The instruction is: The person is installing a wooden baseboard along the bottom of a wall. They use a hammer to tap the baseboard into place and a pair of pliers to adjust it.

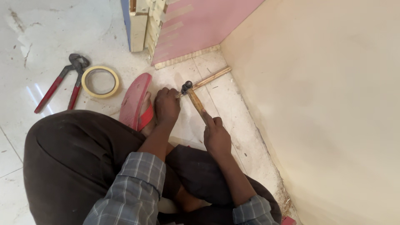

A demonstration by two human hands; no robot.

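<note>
Nearest, dark trousers (83, 166) and checked sleeves (133, 191) of a person squatting on the pale tiled floor (16, 154). Right hand (216, 135) closed around the wooden handle of a small hammer (196, 100), forefinger laid along the shaft, dark head just above the near end of a thin wooden strip (208, 79). Left hand (166, 106) curled shut, fingertips pinching down at that same strip end; whether a nail sits between them, too small to tell. Strip lying flat on the floor, slanting away toward the cream panel (316, 104) at right. Just left of the left hand, a red sandal (133, 102) on a foot. Further left, a roll of yellowish tape (100, 82) touching red-handled pincers (62, 85). Farthest, a pink board (200, 25) leaning, a blue-edged board stack (139, 23) beside it, closing off the far end of the strip.
</note>
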